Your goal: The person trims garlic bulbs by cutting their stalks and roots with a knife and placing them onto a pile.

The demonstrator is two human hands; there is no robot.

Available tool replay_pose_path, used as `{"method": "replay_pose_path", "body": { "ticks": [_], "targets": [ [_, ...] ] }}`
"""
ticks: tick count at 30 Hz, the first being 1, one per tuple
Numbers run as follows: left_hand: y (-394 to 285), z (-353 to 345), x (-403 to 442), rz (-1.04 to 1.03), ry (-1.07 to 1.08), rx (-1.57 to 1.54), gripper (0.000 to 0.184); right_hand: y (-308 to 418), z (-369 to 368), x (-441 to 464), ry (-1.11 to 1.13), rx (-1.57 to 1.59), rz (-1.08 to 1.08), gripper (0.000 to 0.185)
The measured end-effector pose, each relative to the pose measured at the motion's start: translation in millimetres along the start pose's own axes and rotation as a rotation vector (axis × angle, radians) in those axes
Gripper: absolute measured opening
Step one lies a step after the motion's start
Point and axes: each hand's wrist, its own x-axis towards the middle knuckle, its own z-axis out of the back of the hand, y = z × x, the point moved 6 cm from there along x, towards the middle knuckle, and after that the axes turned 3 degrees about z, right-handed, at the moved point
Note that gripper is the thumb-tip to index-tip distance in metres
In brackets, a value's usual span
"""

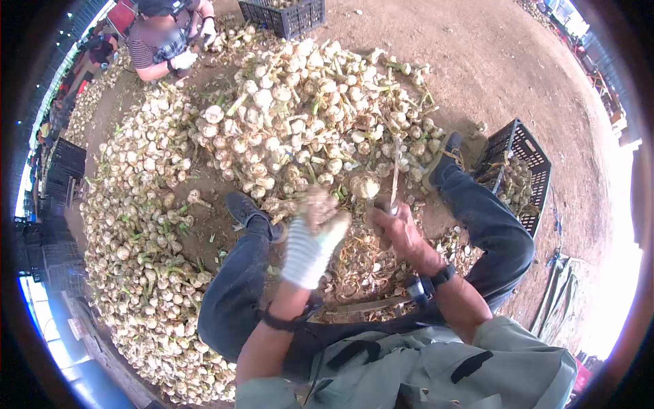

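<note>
Okay, hands apart, both loaded. Gripping a garlic bulb (pixel 319 208) in the left hand (pixel 315 249), held up in front, roughly between the knees (pixel 512 240); too blurred to read exact finger placement. Gloved on that side in striped white, probably for grip on dirty skins and cover against a sharp edge. Right hand (pixel 402 230) bare, closed round what looks like a knife (pixel 395 178), likely for better feel. Pointing away from the body toward the garlic pile (pixel 293 116), presumably to keep the tip off the limbs. Seated low, knees spread, with the pile just past the shoes (pixel 246 210): short reach, apparently. Loose husks and scraps (pixel 364 266) on the ground below the hands, a natural catch spot. Slotted crate (pixel 523 142) beside the right knee, bulb-like lumps inside, seemingly parked within arm's reach.
</note>
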Motion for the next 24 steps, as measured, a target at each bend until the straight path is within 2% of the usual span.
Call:
{"method": "replay_pose_path", "body": {
  "ticks": [1, 3, 6, 9, 10, 11, 13, 14, 15, 17, 18, 21, 22, 24],
  "targets": [
    [8.0, -36.9, -19.5, 0.003, 0.125, -0.01, 0.025, 11.5, -7.8, -17.0, -0.022, 0.071, 0.0, 0.027],
    [-0.8, -49.4, -15.6, 0.765, 0.293, -0.989, 0.031, 38.0, -19.8, -46.8, 0.067, 0.079, 0.086, 0.024],
    [-21.4, -34.1, -18.0, 0.695, 0.287, -1.028, 0.031, 51.3, -24.3, -70.3, 0.038, -0.182, 0.413, 0.024],
    [-25.6, -8.8, -12.6, 0.595, 0.24, -0.895, 0.034, 57.1, -7.0, -88.8, -0.035, -0.159, 0.325, 0.03],
    [-30.5, -0.5, -10.4, 0.489, 0.206, -1.022, 0.038, 56.6, 1.6, -89.5, -0.034, -0.333, 0.366, 0.034],
    [-31.2, 4.9, -9.0, 0.487, 0.206, -1.023, 0.038, 59.6, 5.6, -93.1, -0.035, -0.335, 0.367, 0.034],
    [-34.0, 6.5, -10.3, 0.575, 0.276, -1.175, 0.047, 82.0, 3.5, -108.1, -0.02, -0.583, 0.39, 0.03],
    [-29.8, 1.4, -14.7, 0.371, 0.139, -0.991, 0.048, 75.0, 5.3, -108.7, -0.009, -0.71, 0.379, 0.029],
    [-31.4, 4.3, -13.8, 0.372, 0.142, -0.997, 0.048, 74.5, 4.0, -109.8, -0.012, -0.713, 0.374, 0.029],
    [-52.9, 22.0, -8.6, -0.047, 0.194, -0.574, 0.044, 83.5, -9.7, -114.6, 0.006, -0.837, 0.552, 0.03],
    [-53.0, 25.7, -12.5, -0.141, 0.176, -0.478, 0.036, 87.2, -13.7, -116.0, 0.026, -0.865, 0.515, 0.029],
    [-36.0, 20.7, -26.6, -0.084, 0.179, -0.563, 0.03, 97.8, -26.5, -119.9, 0.1, -0.909, 0.496, 0.028],
    [-26.8, 12.5, -32.3, 0.111, 0.291, -0.71, 0.028, 96.3, -28.6, -119.3, 0.107, -0.923, 0.515, 0.029],
    [-26.7, 13.4, -37.2, 0.051, 0.281, -0.605, 0.03, 96.9, -29.6, -118.2, 0.114, -0.937, 0.512, 0.03]
  ]
}}
